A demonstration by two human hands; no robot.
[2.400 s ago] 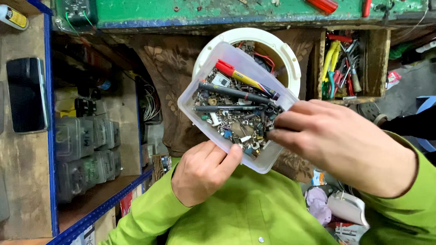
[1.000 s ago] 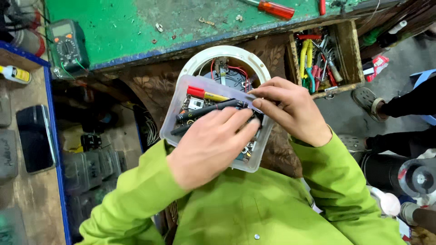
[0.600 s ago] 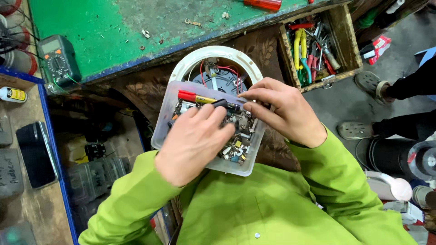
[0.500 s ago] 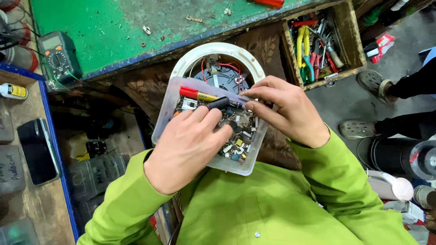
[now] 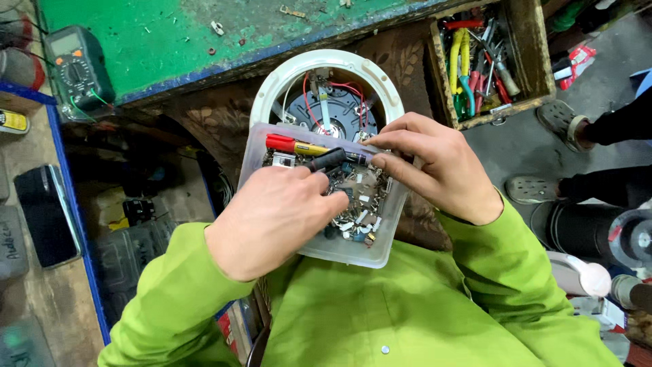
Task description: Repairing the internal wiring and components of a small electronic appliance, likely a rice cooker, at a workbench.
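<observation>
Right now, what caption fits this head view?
Both hands, left hand and right hand, dig through a clear tub of small parts above a round white housing.

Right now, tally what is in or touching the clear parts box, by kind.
Hands: 2, left hand and right hand
Red and yellow screwdriver: 1
Black-handled tool: 1
Clear parts box: 1
Small loose parts: too many to count
Total counted: 5

One clear plastic box (image 5: 353, 253) of small parts, with two hands (image 5: 275, 217) (image 5: 435, 166) in it; one white round housing (image 5: 326, 75) just behind the box; one wooden tool tray (image 5: 536, 61) right of it; one multimeter (image 5: 78, 68) left.
</observation>
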